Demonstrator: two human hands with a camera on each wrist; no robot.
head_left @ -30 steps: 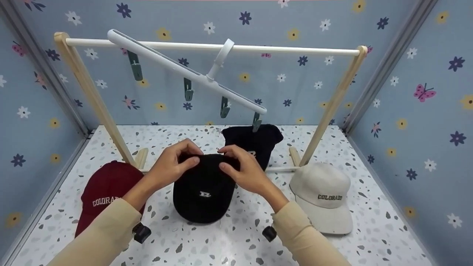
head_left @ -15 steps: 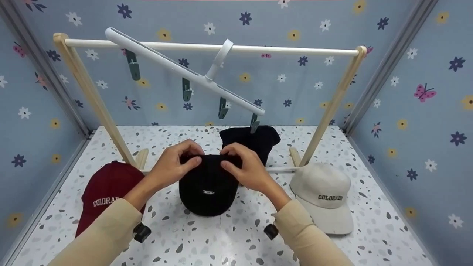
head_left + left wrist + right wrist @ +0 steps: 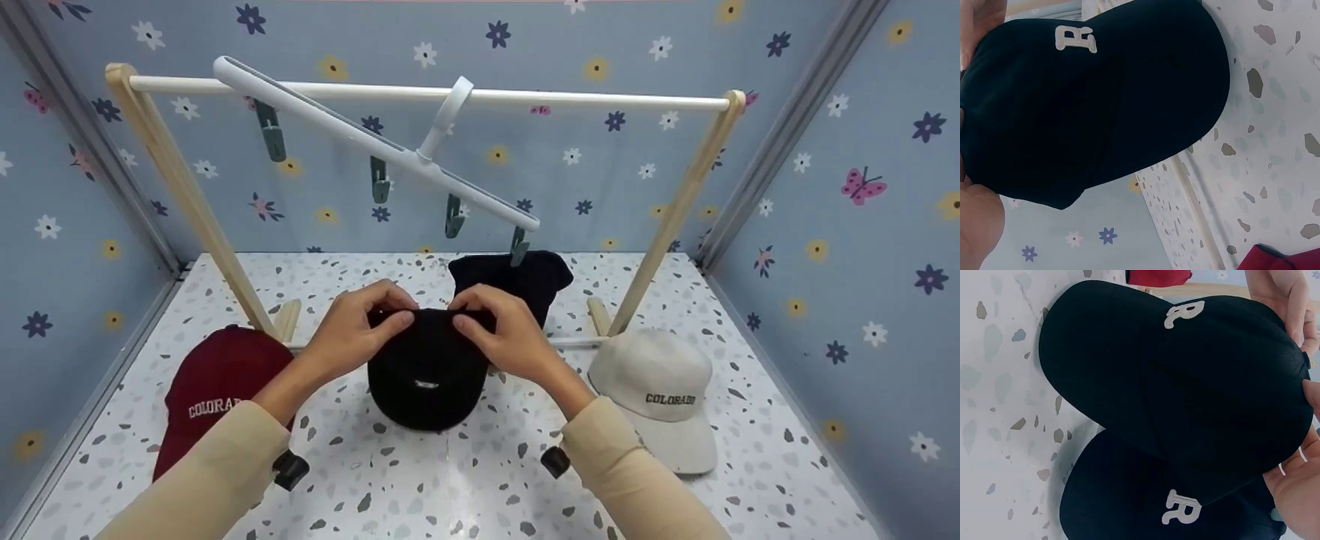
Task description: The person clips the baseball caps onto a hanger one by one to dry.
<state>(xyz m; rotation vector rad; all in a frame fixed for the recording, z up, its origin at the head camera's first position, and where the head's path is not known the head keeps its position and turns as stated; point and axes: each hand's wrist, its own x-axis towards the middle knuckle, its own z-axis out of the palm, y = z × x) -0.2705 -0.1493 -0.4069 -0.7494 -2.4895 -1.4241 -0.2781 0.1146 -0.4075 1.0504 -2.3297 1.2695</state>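
A black baseball cap (image 3: 427,356) with a white letter R on its front is held up in the middle of the head view, brim slanting down towards me. My left hand (image 3: 361,324) pinches the cap's upper edge on the left with thumb and fingers. On the right of that same edge, my right hand (image 3: 507,327) pinches it too. Both wrist views show the R and the curved brim of the cap (image 3: 1129,95). Behind my right hand, a second dark cap (image 3: 547,271) seems to hang from the lowest green clip (image 3: 518,249); it also bears an R in the right wrist view.
A white hanger (image 3: 337,124) with several green clips hooks over the wooden rack's rod (image 3: 600,100), tilting down to the right. A maroon cap (image 3: 221,367) lies at left, a cream cap (image 3: 660,375) at right, on the speckled table (image 3: 450,495).
The held black cap has shifted slightly right and its brim has risen, so the R looks foreshortened. Both hands have moved a little right with it. The hanger sways slightly.
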